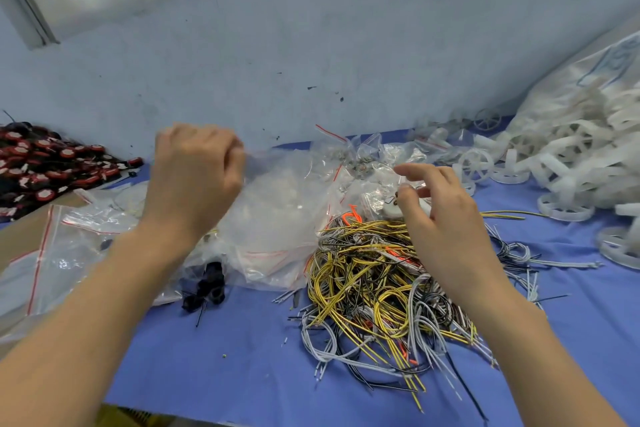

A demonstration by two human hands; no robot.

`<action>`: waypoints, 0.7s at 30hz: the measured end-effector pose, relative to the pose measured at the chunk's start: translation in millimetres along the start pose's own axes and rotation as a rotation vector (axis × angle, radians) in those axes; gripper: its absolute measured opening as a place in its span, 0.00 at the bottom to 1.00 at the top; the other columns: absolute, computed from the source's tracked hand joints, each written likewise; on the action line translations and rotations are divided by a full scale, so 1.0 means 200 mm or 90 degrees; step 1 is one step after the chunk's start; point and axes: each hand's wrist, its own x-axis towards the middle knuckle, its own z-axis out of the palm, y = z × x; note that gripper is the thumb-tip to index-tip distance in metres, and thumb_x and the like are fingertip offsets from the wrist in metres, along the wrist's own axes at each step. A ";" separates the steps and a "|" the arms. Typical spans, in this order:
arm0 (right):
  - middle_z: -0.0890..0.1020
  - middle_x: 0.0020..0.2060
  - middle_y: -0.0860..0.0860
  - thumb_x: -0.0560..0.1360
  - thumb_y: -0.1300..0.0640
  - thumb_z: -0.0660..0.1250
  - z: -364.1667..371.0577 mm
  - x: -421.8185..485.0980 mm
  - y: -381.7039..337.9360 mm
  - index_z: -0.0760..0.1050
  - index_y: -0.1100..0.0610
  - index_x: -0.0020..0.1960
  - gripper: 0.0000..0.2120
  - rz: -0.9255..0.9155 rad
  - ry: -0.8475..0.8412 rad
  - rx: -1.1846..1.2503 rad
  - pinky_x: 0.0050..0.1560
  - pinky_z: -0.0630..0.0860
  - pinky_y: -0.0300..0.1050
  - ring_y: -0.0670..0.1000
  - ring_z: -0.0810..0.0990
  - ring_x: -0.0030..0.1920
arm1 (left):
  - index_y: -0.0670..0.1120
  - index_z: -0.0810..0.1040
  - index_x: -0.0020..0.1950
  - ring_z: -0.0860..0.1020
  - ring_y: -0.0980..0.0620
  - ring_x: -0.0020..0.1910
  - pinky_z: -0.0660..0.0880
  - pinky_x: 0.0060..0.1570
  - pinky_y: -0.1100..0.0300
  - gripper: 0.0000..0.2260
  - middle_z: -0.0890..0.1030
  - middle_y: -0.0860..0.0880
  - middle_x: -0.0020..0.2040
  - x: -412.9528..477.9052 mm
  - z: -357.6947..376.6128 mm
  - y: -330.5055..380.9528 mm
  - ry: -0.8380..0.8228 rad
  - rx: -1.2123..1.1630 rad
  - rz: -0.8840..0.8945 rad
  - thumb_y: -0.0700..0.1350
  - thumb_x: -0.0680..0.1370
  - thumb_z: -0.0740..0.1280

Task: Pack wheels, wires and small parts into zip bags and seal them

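Nearest me, a blue cloth (214, 374) covers the table, with a tangle of yellow, grey and black wires (374, 291) spread on it, strands running every way. My right hand (446, 218) pinches a small white part (398, 208) above them. My left hand (194, 177) grips a clear zip bag (277, 218) by its edge. Beyond lie white wheels (561, 163) and a scuffed pale wall (277, 55).

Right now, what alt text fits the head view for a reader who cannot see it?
The left hand holds up a clear bag while the right hand pinches a small white part over tangled wires on a blue table. White wheels pile at right.
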 end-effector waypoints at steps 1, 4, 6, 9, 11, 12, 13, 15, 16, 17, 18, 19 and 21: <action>0.74 0.59 0.41 0.83 0.46 0.58 -0.01 0.00 0.00 0.73 0.44 0.65 0.14 -0.002 -0.009 0.034 0.53 0.72 0.42 0.40 0.75 0.57 | 0.44 0.79 0.42 0.75 0.40 0.44 0.63 0.54 0.49 0.11 0.81 0.44 0.40 0.07 -0.06 0.05 0.022 0.011 -0.001 0.45 0.77 0.58; 0.76 0.61 0.35 0.77 0.31 0.57 -0.04 0.00 -0.03 0.69 0.39 0.70 0.25 0.002 -0.085 0.212 0.53 0.72 0.33 0.33 0.74 0.60 | 0.45 0.80 0.42 0.75 0.40 0.47 0.60 0.62 0.50 0.12 0.81 0.45 0.40 0.22 -0.17 0.23 0.058 -0.003 0.062 0.45 0.77 0.57; 0.77 0.63 0.36 0.70 0.26 0.62 -0.05 0.00 -0.05 0.67 0.37 0.72 0.33 0.011 -0.119 0.339 0.54 0.75 0.31 0.35 0.76 0.62 | 0.47 0.81 0.43 0.75 0.40 0.49 0.59 0.67 0.48 0.13 0.81 0.46 0.41 0.29 -0.22 0.38 0.042 -0.030 0.135 0.46 0.77 0.57; 0.82 0.58 0.38 0.71 0.31 0.67 -0.06 0.01 -0.06 0.73 0.35 0.67 0.26 0.030 -0.091 0.429 0.56 0.78 0.39 0.40 0.81 0.59 | 0.49 0.82 0.44 0.76 0.43 0.50 0.59 0.70 0.45 0.16 0.81 0.49 0.42 0.32 -0.25 0.59 -0.004 -0.093 0.255 0.47 0.76 0.54; 0.85 0.54 0.41 0.76 0.38 0.66 -0.08 0.02 -0.07 0.81 0.37 0.58 0.13 0.054 -0.031 0.471 0.58 0.78 0.47 0.45 0.83 0.56 | 0.50 0.82 0.48 0.76 0.45 0.54 0.56 0.72 0.45 0.16 0.80 0.51 0.46 0.31 -0.24 0.70 0.000 -0.149 0.296 0.46 0.78 0.54; 0.86 0.53 0.44 0.77 0.41 0.65 -0.10 0.02 -0.07 0.83 0.39 0.54 0.11 0.074 0.006 0.497 0.56 0.79 0.47 0.47 0.84 0.54 | 0.51 0.82 0.53 0.75 0.45 0.58 0.55 0.73 0.44 0.15 0.80 0.50 0.52 0.30 -0.22 0.75 0.025 -0.174 0.289 0.45 0.78 0.56; 0.86 0.52 0.47 0.78 0.43 0.64 -0.12 0.03 -0.06 0.84 0.42 0.53 0.11 0.099 0.040 0.531 0.53 0.81 0.45 0.49 0.85 0.52 | 0.51 0.80 0.60 0.72 0.45 0.63 0.55 0.74 0.43 0.14 0.77 0.48 0.59 0.29 -0.20 0.78 0.061 -0.192 0.254 0.44 0.78 0.59; 0.86 0.50 0.50 0.82 0.48 0.63 -0.16 0.04 -0.03 0.84 0.49 0.51 0.12 0.163 0.104 0.616 0.46 0.81 0.41 0.52 0.86 0.48 | 0.49 0.72 0.70 0.68 0.44 0.68 0.58 0.72 0.46 0.20 0.70 0.44 0.68 0.23 -0.14 0.84 0.123 -0.285 0.114 0.44 0.77 0.61; 0.87 0.49 0.51 0.82 0.50 0.62 -0.19 0.05 0.00 0.83 0.51 0.51 0.12 0.203 0.137 0.656 0.43 0.81 0.41 0.51 0.86 0.45 | 0.49 0.69 0.72 0.67 0.47 0.69 0.60 0.71 0.51 0.21 0.67 0.44 0.69 0.19 -0.12 0.87 0.138 -0.376 0.024 0.45 0.78 0.62; 0.87 0.47 0.50 0.83 0.51 0.61 -0.22 0.06 0.02 0.82 0.51 0.52 0.11 0.246 0.172 0.688 0.40 0.81 0.40 0.51 0.86 0.44 | 0.50 0.66 0.72 0.66 0.50 0.69 0.62 0.68 0.57 0.21 0.65 0.46 0.69 0.15 -0.09 0.89 0.129 -0.477 -0.074 0.46 0.78 0.61; 0.87 0.46 0.49 0.83 0.52 0.60 -0.24 0.07 0.05 0.81 0.52 0.52 0.11 0.289 0.208 0.714 0.38 0.81 0.40 0.50 0.86 0.42 | 0.53 0.65 0.72 0.65 0.55 0.69 0.64 0.65 0.63 0.20 0.64 0.49 0.69 0.10 -0.04 0.91 0.096 -0.572 -0.171 0.48 0.80 0.61; 0.87 0.45 0.48 0.84 0.52 0.59 -0.27 0.07 0.08 0.80 0.52 0.53 0.11 0.327 0.238 0.738 0.37 0.81 0.39 0.49 0.87 0.42 | 0.55 0.64 0.71 0.66 0.59 0.67 0.65 0.60 0.69 0.18 0.64 0.52 0.69 0.05 0.01 0.92 0.047 -0.646 -0.261 0.50 0.80 0.60; 0.87 0.46 0.47 0.84 0.52 0.58 -0.29 0.07 0.14 0.79 0.51 0.54 0.11 0.386 0.288 0.786 0.34 0.80 0.39 0.49 0.87 0.42 | 0.59 0.65 0.66 0.69 0.66 0.61 0.67 0.50 0.75 0.14 0.67 0.54 0.67 -0.05 0.12 0.95 -0.059 -0.758 -0.411 0.51 0.81 0.60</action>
